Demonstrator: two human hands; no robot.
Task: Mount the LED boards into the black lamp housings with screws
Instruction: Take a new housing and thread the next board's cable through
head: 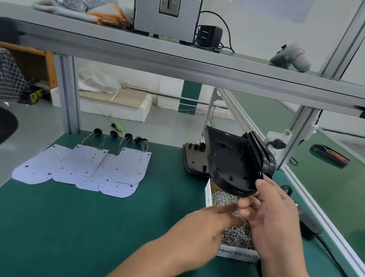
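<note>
LED boards (89,165) lie fanned on the green tabletop (63,227), probably staged for easy pickup. The left hand (205,225), fingers extended and empty, hovers over the screw box (237,253). The right hand (277,218) pinches a black lamp housing (232,166) aloft, tilted toward the person, likely for inspection.

A black plastic lamp housing (233,162) hangs tilted at the right, gripped by the right hand (274,223). A second black housing (192,164) lies flat just beyond. Several white round-ended LED boards (89,165) overlap at the left. Small silver screws (239,233) fill a box below the raised housing.
</note>
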